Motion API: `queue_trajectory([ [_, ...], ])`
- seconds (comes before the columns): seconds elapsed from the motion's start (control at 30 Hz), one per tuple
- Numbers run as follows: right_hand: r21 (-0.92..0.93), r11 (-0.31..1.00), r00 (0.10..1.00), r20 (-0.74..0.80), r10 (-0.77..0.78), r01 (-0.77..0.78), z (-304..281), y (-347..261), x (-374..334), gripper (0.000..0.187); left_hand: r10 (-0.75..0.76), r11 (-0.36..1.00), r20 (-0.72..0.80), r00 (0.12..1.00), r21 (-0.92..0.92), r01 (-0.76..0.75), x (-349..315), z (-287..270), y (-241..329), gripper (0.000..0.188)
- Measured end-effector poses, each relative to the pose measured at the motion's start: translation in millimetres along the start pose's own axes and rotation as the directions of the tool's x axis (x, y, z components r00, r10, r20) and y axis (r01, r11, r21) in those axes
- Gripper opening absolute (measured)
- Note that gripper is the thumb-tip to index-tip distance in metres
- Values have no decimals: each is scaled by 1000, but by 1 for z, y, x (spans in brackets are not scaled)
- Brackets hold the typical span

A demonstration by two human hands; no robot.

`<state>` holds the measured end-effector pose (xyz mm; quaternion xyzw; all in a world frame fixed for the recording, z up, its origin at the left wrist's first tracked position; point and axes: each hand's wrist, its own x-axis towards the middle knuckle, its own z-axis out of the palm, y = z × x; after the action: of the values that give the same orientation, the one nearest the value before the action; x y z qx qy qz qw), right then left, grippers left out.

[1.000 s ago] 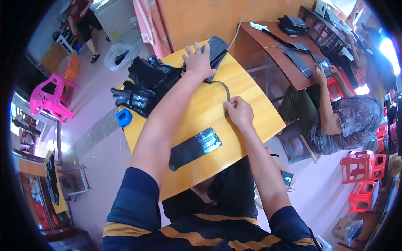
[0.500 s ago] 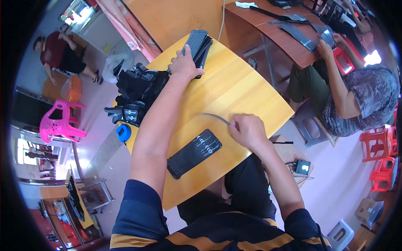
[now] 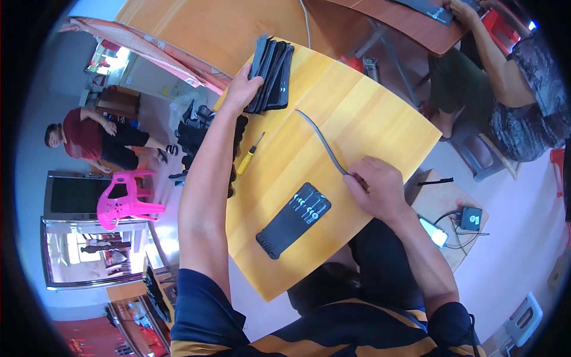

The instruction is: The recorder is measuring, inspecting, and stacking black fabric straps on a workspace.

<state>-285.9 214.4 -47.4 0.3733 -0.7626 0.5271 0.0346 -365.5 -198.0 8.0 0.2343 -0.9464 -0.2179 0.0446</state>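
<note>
At the far end of the yellow wooden table, my left hand (image 3: 242, 90) grips the left side of a stack of flat black straps (image 3: 272, 77). The straps stand on edge and fan apart a little. Between the closed fingers of my right hand (image 3: 377, 187) is one end of a thin dark grey strip (image 3: 323, 140). Its free end curves away over the tabletop. Nearer to me lies a flat bundle of black straps (image 3: 294, 220) with white print and a ridged lower end.
A yellow-handled screwdriver (image 3: 247, 159) lies beside my left forearm. Left of that arm is a pile of black gear (image 3: 193, 134), partly hidden. A seated co-worker (image 3: 523, 101) handles black pieces at the red-brown table (image 3: 410, 30). A pink chair (image 3: 128, 199) stands at left.
My view has shifted, and the screwdriver now shows. My left hand has moved from the top of the stack to its left side, and the stack is more fanned. The strip's free end has swung away from me.
</note>
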Motion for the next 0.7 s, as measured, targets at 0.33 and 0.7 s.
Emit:
queue_trajectory([
  [0.33,39,999,1000,-30,-3,4,0,3,-3,10,15,975,116,993,-223,12,-10,-9,9,67],
  [0.7,48,999,1000,-13,-4,5,3,5,2,11,62,995,2,998,-79,-61,-14,0,7,103],
])
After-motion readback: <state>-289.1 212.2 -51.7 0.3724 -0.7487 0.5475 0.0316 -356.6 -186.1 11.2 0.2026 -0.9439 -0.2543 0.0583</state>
